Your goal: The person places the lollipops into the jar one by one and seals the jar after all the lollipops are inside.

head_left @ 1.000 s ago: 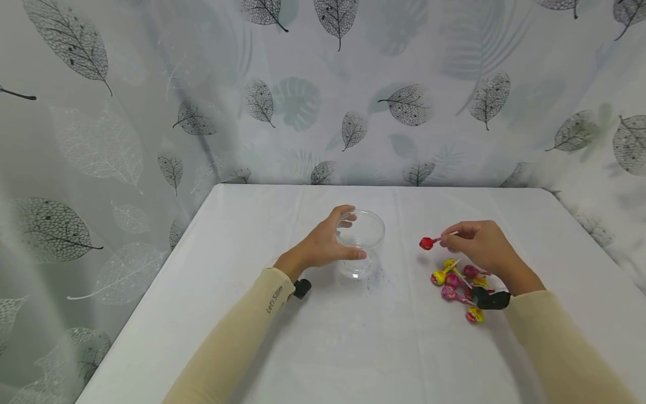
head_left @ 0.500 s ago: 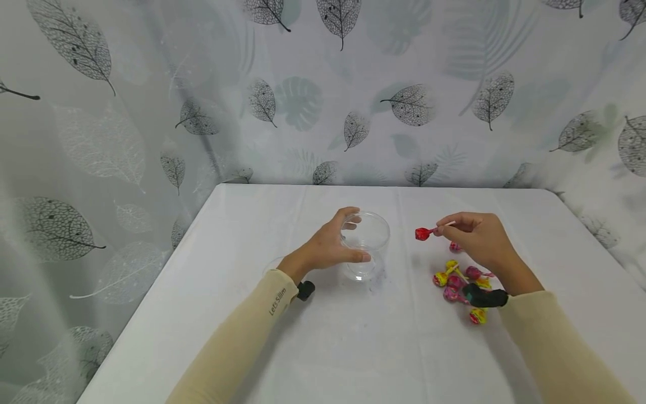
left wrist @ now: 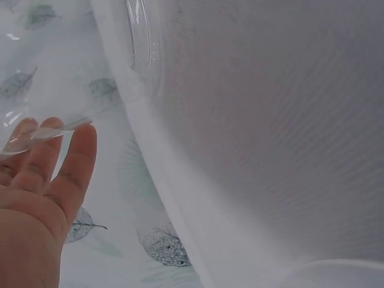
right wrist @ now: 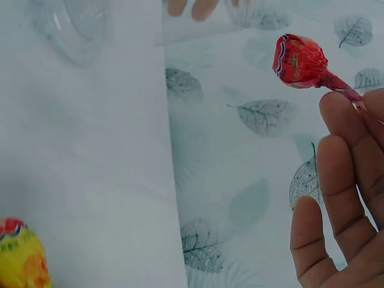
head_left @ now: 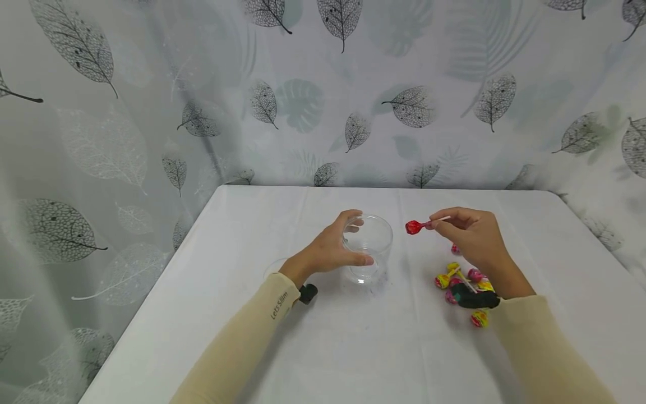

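My left hand [head_left: 325, 248] grips a clear plastic jar [head_left: 379, 247] from its left side, thumb in front and fingers behind. The jar stands upright at mid-table with its round mouth uncovered, and nothing shows inside it. Between thumb and fingers, my right hand [head_left: 474, 235] pinches the stick of a red-wrapped lollipop [head_left: 414, 227], held in the air to the right of the jar. Its red wrapper [right wrist: 297, 63] shows close up in the right wrist view, candy end pointing left. Below my right hand lies a loose pile of yellow and pink lollipops [head_left: 441, 280], partly hidden by the wrist strap.
A clear round lid-like disc [head_left: 271, 268] lies partly under my left wrist. One pink lollipop [head_left: 455, 249] sits behind the pile, and a yellow one [head_left: 479, 318] in front. The white table [head_left: 323, 348] ends at a leaf-patterned curtain [head_left: 303, 151].
My right hand has moved left and slightly away from me with the red lollipop, coming nearer the jar. A pink lollipop behind the pile has come into view. The left hand keeps its grip.
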The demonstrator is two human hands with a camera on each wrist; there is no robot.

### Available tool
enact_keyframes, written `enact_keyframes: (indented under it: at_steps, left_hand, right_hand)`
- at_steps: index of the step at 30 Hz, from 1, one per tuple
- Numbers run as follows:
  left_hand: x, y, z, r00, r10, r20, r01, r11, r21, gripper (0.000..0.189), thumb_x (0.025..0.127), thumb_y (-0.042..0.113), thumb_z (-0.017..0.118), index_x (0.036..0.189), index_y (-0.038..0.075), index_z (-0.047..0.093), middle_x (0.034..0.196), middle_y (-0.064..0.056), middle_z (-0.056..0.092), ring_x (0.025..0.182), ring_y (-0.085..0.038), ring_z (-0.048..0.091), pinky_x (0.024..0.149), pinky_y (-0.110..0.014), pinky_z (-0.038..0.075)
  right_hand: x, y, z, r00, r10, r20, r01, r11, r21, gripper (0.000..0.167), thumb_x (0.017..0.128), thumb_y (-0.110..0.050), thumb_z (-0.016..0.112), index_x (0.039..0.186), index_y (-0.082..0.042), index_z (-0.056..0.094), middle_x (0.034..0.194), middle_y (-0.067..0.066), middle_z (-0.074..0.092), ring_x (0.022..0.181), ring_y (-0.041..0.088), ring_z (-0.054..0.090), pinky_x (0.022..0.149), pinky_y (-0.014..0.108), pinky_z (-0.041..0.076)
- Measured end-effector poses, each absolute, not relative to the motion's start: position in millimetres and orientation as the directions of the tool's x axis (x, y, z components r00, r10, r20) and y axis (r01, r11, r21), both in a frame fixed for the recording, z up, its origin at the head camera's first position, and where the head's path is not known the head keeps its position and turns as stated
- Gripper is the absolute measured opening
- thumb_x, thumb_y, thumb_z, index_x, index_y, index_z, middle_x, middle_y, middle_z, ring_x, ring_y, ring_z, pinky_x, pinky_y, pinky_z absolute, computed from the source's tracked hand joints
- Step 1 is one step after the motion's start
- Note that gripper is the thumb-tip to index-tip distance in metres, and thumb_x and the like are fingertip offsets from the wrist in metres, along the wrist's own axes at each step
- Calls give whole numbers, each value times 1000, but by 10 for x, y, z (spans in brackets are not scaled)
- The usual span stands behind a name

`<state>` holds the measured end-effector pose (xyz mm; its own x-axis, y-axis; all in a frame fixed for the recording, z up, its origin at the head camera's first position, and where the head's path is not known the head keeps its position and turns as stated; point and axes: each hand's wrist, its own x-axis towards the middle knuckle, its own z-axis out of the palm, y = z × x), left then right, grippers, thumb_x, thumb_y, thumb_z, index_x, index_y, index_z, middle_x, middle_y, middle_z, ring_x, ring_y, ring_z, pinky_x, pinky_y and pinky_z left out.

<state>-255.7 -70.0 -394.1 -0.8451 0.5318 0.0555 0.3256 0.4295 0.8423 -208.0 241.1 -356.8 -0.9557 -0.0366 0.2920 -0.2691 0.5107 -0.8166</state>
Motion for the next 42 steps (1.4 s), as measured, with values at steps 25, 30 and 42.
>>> enact_keyframes:
  at_steps: [25, 30, 42]
  left_hand:
    - [-2580, -682, -3976, -842, 537, 46, 315, 421, 850, 107, 78, 42, 93, 161, 26, 28, 154, 10, 48, 142, -11, 46, 110, -51, 45]
    - [-2575, -687, -3970, -844, 535, 48, 317, 423, 849, 106, 78, 41, 93, 161, 26, 28, 155, 8, 48, 143, -12, 45, 111, -51, 45]
    - [-2589, -696, -3979, -843, 534, 62, 317, 402, 859, 106, 78, 40, 93, 160, 28, 29, 154, 10, 49, 143, -12, 45, 111, -52, 44]
  right_hand:
    - [-2027, 2079, -3548, -899, -7, 437, -412, 344, -844, 17, 100, -8, 68, 110, 3, 76, 95, -12, 77, 97, 7, 70, 82, 19, 54]
    - [-2029, 2044, -3540, -902, -18, 431, -410, 346, -844, 17, 101, -9, 68, 110, 3, 76, 96, -11, 78, 97, 7, 70, 81, 20, 54]
    - [-2059, 1982, -3564, -896, -15, 444, -417, 371, -830, 16, 100, -9, 70, 109, 1, 78, 94, -11, 77, 90, 10, 69, 71, 23, 53]
